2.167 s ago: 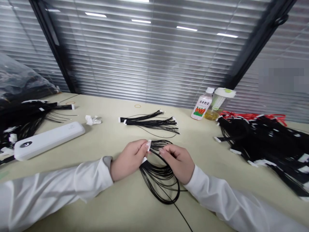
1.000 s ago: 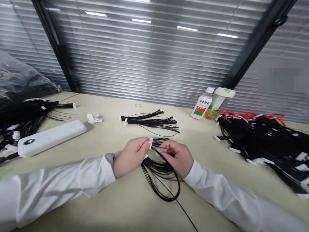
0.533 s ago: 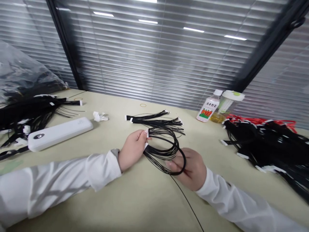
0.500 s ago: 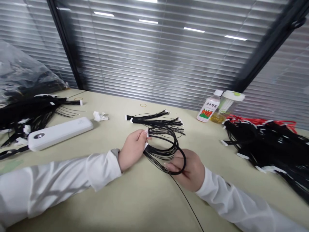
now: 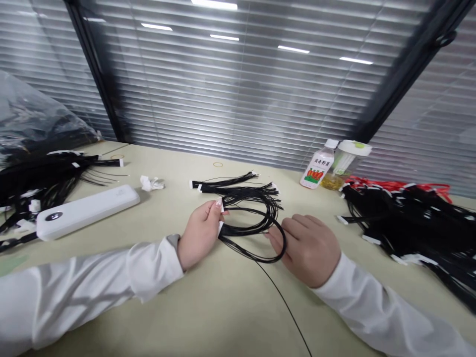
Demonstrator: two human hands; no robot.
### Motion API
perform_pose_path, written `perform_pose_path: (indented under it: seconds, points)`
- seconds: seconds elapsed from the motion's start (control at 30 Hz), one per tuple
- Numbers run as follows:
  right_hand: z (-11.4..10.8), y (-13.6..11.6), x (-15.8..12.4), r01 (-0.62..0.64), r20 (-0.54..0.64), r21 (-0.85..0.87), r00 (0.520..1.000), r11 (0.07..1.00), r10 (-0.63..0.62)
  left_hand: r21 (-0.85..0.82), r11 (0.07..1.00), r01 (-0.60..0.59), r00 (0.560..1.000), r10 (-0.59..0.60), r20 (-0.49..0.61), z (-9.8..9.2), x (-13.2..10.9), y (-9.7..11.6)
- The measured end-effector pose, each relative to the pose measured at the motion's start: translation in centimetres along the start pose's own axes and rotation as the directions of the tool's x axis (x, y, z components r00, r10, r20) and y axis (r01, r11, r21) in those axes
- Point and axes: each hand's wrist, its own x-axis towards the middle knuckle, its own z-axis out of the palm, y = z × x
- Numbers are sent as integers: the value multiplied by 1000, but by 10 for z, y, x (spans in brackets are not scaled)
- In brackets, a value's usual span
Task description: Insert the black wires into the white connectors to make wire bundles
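My left hand [image 5: 200,234] is closed around the white connector ends of a looped black wire harness [image 5: 256,229], with thumb and fingers pressed together. The loop extends to the right over the table, and one thin wire [image 5: 285,301] trails from it toward the front. At the loop's right side is my right hand [image 5: 310,247], its fingers curled on the wires; the fingertips are partly hidden behind the black strands. Just beyond the loop lie two straight wire bundles [image 5: 234,188] with white connectors at their left ends.
A white power bank [image 5: 89,210] and a crumpled tissue [image 5: 151,183] lie at left, near a pile of black cables [image 5: 48,173]. On the right are a labelled bottle [image 5: 318,166], a lidded cup [image 5: 345,161] and a heap of black harnesses [image 5: 412,223] with red ties.
My right hand has shifted right and slightly up along the loop, turning its back more toward me. My left hand keeps its hold on the connector ends. The view has moved slightly.
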Motion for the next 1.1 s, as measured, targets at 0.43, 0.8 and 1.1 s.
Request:
perform_pose_path:
  seconds: [0.43, 0.8, 1.1]
  points:
    - [-58, 12, 20, -276, 89, 940, 763, 199, 640, -2, 999, 47, 997, -47, 54, -1, -1, 4]
    - [-11, -10, 10, -501, 419, 663, 864, 557, 279, 62, 975, -215, 928, 185, 323, -1, -15, 8]
    - [-11, -21, 9, -478, 370, 599, 877, 642, 308, 135, 934, -331, 880, 254, 400, -2, -18, 9]
